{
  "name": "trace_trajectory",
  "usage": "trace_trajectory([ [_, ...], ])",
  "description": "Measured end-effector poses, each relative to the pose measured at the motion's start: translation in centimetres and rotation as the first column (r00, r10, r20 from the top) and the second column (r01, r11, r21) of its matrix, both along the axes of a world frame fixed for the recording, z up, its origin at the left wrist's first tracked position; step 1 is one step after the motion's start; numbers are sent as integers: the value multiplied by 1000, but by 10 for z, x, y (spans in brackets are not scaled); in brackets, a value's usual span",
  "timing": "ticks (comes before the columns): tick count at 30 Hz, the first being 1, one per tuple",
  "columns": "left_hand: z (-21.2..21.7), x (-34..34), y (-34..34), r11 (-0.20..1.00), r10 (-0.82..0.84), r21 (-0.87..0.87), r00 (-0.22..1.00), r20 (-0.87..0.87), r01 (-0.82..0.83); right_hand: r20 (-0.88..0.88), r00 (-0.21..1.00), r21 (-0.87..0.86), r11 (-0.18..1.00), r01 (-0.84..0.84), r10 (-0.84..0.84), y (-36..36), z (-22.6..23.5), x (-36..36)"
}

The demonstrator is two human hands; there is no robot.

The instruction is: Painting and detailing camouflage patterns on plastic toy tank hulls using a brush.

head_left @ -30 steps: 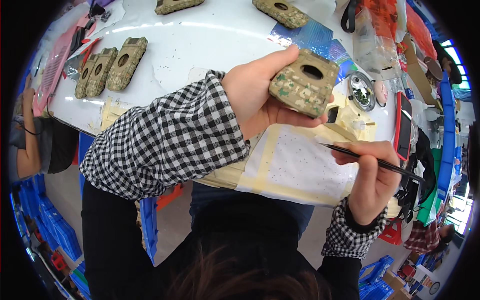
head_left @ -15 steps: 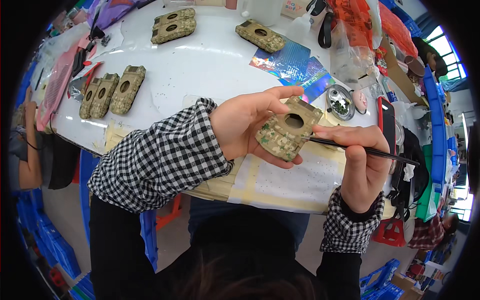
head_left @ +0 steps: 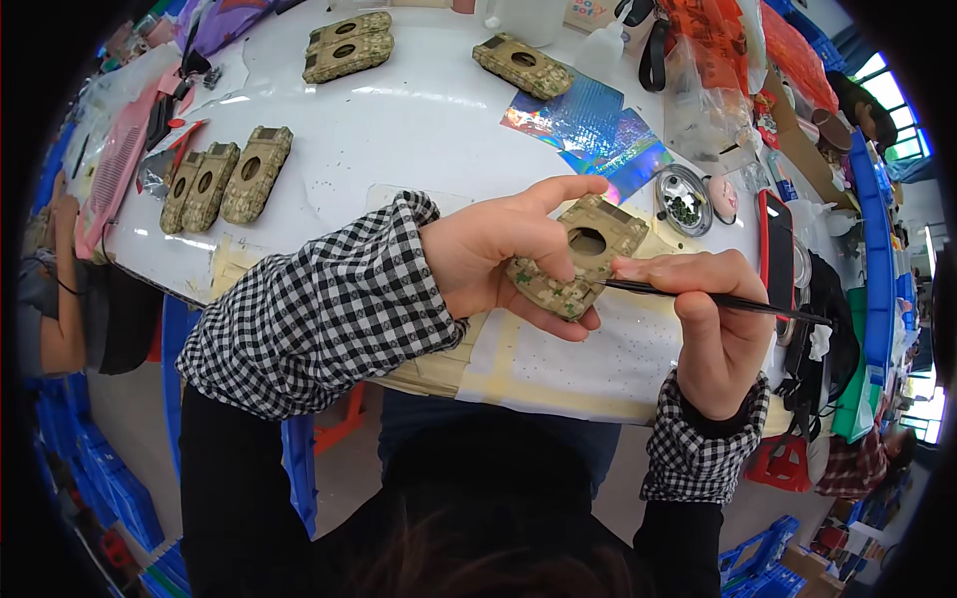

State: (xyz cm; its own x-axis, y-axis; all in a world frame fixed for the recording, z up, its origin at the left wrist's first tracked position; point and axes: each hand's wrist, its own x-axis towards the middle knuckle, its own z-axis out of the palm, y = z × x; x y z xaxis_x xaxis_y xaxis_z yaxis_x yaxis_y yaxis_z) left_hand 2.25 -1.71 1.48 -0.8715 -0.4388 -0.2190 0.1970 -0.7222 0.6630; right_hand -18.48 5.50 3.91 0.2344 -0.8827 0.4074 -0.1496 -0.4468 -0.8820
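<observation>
White worktable (head_left: pixel 399 130) spreads under my hands. My left hand (head_left: pixel 498 254) is clamped on the camouflage-patterned case (head_left: pixel 578 257), which I have brought lower and closer than a second ago; my right hand (head_left: pixel 713 319) pinches a thin black tool (head_left: pixel 728 299) whose tip now meets the case's lower edge, so detail work begins. Beyond the case lie three matching cases (head_left: pixel 224 179).

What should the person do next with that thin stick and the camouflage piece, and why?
Probably ease the thin black stick a touch further onto the camouflage-patterned rectangular piece with a round hole. The right hand holds its tip right at the piece's edge, while the left hand holds the piece tilted above the taped white sheet.
</observation>
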Motion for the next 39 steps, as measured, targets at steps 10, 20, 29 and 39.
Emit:
trace_trajectory([
  [10, 1, -1, 1, 999, 20, -26, 1000, 20, -20, -13, 1000, -11, 1000, 10, -10, 0, 0, 3],
  [20, 1, -1, 1, 999, 23, -23, 999, 23, -22, -55, 998, -27, 999, 19, -20, -1, -1, 2],
  [29, 2, -1, 1, 999, 25, -35, 999, 33, -24, -51, 998, -22, 1000, 22, -23, -1, -1, 3],
  [39, 2, -1, 1, 999, 18, -44, 999, 44, -16, -38, 999, -11, 1000, 16, -16, 0, -1, 2],
])
